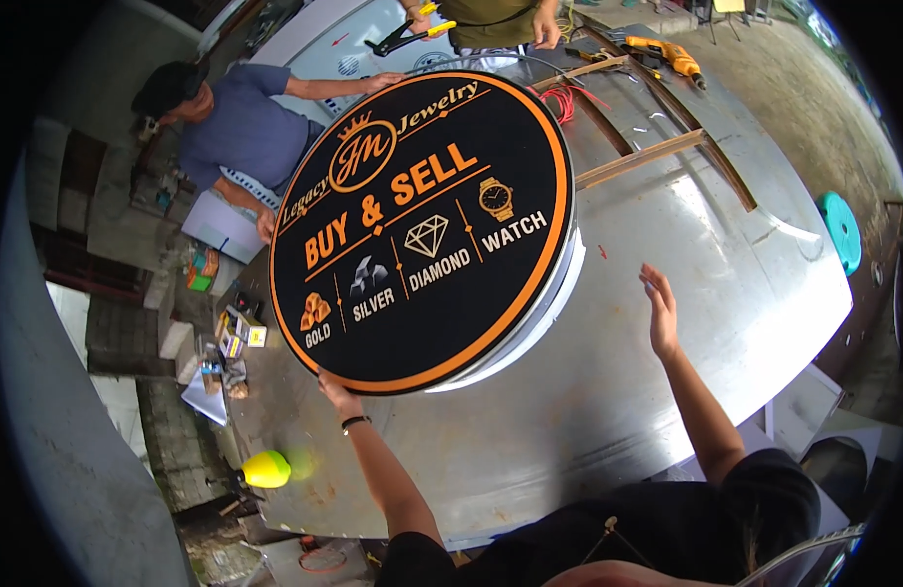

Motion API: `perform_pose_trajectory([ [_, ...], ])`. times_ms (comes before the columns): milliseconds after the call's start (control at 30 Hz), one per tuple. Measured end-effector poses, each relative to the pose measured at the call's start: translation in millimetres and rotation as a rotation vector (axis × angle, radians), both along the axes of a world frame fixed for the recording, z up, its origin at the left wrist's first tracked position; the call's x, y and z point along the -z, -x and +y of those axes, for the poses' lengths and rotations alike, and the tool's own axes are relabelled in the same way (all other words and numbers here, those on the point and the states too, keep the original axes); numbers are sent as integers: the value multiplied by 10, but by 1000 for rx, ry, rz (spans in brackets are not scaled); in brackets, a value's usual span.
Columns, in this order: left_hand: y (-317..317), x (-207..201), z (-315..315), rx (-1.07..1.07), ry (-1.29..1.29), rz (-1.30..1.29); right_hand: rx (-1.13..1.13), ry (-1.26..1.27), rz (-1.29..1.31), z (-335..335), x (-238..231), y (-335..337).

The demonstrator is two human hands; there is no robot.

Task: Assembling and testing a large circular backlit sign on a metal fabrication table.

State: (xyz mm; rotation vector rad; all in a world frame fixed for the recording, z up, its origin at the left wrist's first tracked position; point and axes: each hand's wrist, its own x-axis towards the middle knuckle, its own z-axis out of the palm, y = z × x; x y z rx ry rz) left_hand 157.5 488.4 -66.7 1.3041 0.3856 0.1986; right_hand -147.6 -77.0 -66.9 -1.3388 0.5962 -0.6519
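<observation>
- Our left hand, with a dark wristband behind it, grasps the near edge of a round sign; some of its fingers are hidden by the rim.
- Our right hand is released, held up with its fingers extended to the right of the sign, apart from it.
- The sign, black-faced with an orange border and pale sides, is over the left part of a metal table, its face turned up toward us.
- Across from us on the left, a co-worker in a blue shirt has one hand at the sign's far edge and the other at its left edge.
- At the far side, another person's hand holds a black-and-yellow hand tool.
- Beyond the sign we see a coil of red cable, a brown frame and an orange drill.
</observation>
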Motion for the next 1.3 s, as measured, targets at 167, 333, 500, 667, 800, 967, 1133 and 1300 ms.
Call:
perform_pose_trajectory([
  [167, 481, 182, -873, -365, -221, -115, -2, 86, 82, 144, 17, 902],
  [333, 848, -117, -1763, -543, -542, 72, -38, 142, 76, 36, -139, 1345],
  [500, 936, -91, -1691, -603, -639, 91, -90, 235, 28, -113, -323, 1564],
  [667, 967, -109, -1573, -533, -589, 129, -81, 223, 17, -199, -359, 1843],
  [800, 1047, -152, -1599, -340, -168, 41, -40, 144, 30, -227, -438, 2084],
  [967, 1290, -61, -2179, -455, -475, 150, -21, 182, 16, -258, -455, 2259],
  [1133, 1338, -250, -2675, -575, -642, 392, 28, 311, 34, -315, -552, 2468],
  [1300, 1321, -253, -2740, -655, -715, 430, 93, 262, 127, -466, -107, 2729],
])
